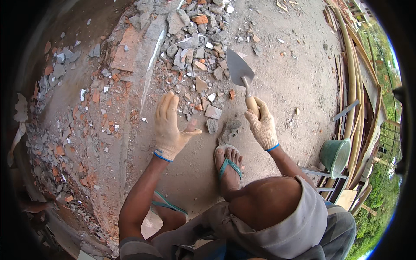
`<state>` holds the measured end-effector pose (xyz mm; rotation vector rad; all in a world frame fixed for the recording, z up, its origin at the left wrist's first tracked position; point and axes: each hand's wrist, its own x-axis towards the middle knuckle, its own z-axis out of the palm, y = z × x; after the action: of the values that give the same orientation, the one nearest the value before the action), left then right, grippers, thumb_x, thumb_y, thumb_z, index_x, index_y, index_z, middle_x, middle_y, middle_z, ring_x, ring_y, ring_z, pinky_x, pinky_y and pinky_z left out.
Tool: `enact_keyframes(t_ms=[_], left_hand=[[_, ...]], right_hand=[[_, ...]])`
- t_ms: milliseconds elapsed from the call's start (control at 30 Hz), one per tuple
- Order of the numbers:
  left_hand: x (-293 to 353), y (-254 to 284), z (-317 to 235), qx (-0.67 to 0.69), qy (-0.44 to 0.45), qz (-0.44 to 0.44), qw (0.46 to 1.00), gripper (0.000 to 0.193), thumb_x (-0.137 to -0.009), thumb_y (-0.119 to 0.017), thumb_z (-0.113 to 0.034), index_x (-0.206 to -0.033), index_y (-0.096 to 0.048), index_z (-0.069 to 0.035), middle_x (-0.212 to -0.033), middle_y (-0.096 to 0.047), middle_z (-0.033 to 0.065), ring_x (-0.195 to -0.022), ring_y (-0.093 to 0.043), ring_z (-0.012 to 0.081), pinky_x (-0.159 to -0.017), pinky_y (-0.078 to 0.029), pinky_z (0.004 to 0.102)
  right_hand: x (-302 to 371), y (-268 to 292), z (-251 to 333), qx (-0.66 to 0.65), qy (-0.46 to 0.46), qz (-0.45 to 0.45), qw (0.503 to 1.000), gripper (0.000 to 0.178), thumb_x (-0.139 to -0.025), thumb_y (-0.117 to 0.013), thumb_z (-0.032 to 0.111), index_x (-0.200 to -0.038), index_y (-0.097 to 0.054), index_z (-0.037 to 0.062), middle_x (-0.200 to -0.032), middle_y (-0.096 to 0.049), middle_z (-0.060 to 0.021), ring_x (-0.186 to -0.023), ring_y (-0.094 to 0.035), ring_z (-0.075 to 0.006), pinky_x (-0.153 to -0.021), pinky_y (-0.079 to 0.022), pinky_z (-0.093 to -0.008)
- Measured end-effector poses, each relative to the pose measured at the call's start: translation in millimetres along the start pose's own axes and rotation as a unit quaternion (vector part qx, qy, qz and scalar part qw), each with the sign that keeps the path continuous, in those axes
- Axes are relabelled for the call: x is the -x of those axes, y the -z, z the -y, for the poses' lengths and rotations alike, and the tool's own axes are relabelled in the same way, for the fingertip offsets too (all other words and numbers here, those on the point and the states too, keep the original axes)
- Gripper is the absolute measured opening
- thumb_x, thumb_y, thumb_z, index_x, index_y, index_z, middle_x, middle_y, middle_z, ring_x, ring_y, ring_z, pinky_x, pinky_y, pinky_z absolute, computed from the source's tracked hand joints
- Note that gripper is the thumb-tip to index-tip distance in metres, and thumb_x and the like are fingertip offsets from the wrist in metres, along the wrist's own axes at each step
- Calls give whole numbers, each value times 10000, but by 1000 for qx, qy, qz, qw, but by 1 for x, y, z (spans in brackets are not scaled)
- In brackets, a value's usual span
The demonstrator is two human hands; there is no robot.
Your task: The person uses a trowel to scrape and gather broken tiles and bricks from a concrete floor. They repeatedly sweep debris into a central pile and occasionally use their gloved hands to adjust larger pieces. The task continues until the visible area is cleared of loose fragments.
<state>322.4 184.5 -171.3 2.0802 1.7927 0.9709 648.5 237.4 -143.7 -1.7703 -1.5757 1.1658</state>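
A pointing trowel [241,71] with a grey pointed blade and a pale handle is in my right hand [262,124], its tip aimed away from me. That hand wears a cream knit glove with a blue cuff, fingers wrapped round the handle. My left hand [170,130], gloved the same way, is raised with the fingers up and the thumb apart, holding nothing. Beyond and between my hands lies a heap of broken concrete, tile and brick rubble [190,43]. A dark lump of mortar or concrete [229,131] rests near my sandalled foot [228,167].
On the left, a broken masonry edge [130,47] runs alongside scattered brick and concrete bits [60,147]. At the right stand a green bucket [336,157], a metal frame [323,178] and stacked timber and bamboo poles [353,95]. Dusty ground [299,86] stretches between rubble and timber.
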Motion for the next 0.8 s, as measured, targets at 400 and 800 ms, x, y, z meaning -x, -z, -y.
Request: enact_keyframes(t_ms=[400, 800], left_hand=[[0, -105, -52, -27, -154, 207, 966, 963, -692, -861, -746, -1434, -729, -146, -1626, -540, 204, -1531, -424, 454, -1310, -183, 723], [-32, -37, 49, -102, 95, -114, 984, 1109, -734, -978, -502, -1593, -485, -4, -1627, -515, 223, -1553, -432, 432, -1301, -324, 630]], right_hand=[[147, -3, -70, -2, -207, -8, 978, 645, -1066, -711, 303, -1637, -515, 77, -1000, -750, -109, -716, -712, -202, -671, -580, -370], [-11, -79, 41, 66, 120, 61, 989, 654, -1055, -719, 344, -1616, -492, 98, -1191, -762, -313, -1094, -749, -510, -903, -613, -530]])
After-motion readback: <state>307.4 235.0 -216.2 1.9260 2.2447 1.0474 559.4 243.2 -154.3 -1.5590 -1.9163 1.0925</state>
